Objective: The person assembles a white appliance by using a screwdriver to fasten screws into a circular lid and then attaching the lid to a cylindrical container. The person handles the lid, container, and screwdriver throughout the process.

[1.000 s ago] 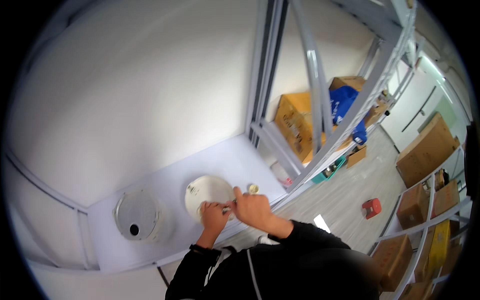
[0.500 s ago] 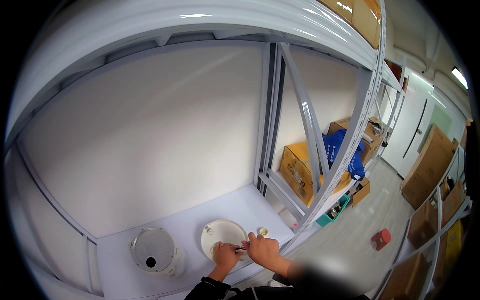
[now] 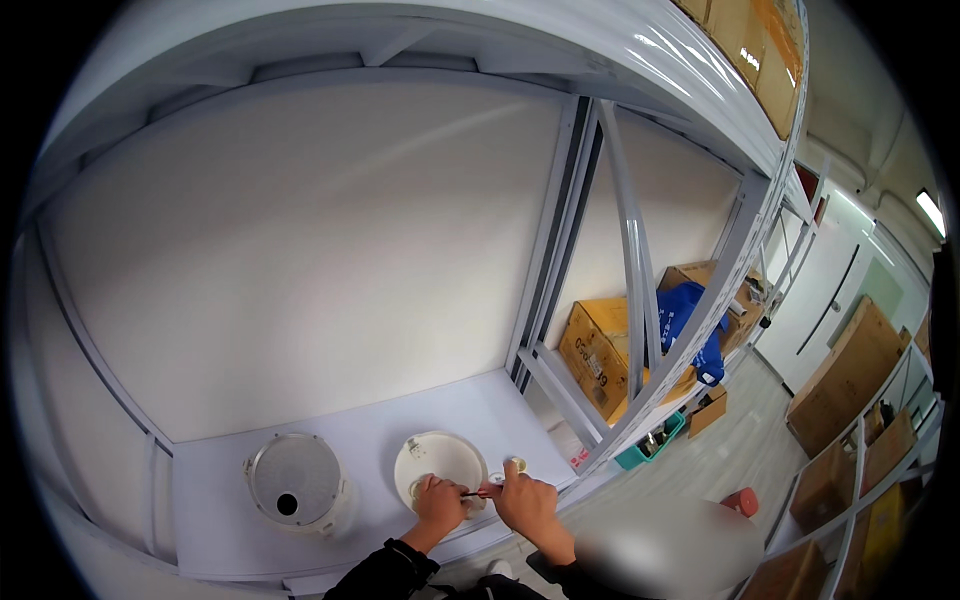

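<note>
My left hand [image 3: 440,506] is closed over the near part of a round white dish-like part [image 3: 438,448], its fingers bent. What those fingers grip is hidden. My right hand [image 3: 526,504] is closed just to the right, at the dish's edge, gripping a thin dark-and-red tool [image 3: 473,493] that spans the small gap between both hands. The tool is too small to name exactly. Behind my right fingertips sits a small round cream-coloured piece [image 3: 515,466]. Further left stands a white cylindrical housing [image 3: 295,484] with a grey mesh-like top and a round dark hole.
All this is on a pale shelf [image 3: 365,425] inside a metal rack, with an upright post [image 3: 550,240] behind. To the right are a yellow carton [image 3: 598,350], a blue cloth bag [image 3: 690,320] and a teal bin [image 3: 652,442]. A red stool [image 3: 740,501] stands on the floor.
The whole view has shifted and tilted slightly. Both hands stay at the dish with the thin tool between them; my right hand is turned a little more upright.
</note>
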